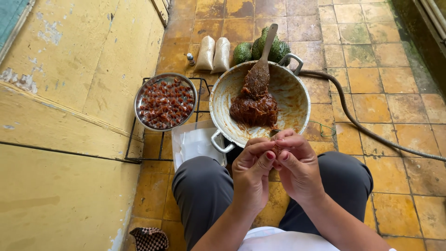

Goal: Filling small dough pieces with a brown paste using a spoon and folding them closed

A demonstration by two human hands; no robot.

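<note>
Two soft white bags (213, 54) lie side by side on the tiled floor (381, 93), long and pillow-shaped, filled with something pale, just beyond the far end of the wire rack. Small bottle (190, 59) stands just left of them, dark cap, pale label band; print too small to make out. No signs or screens in view.
</note>
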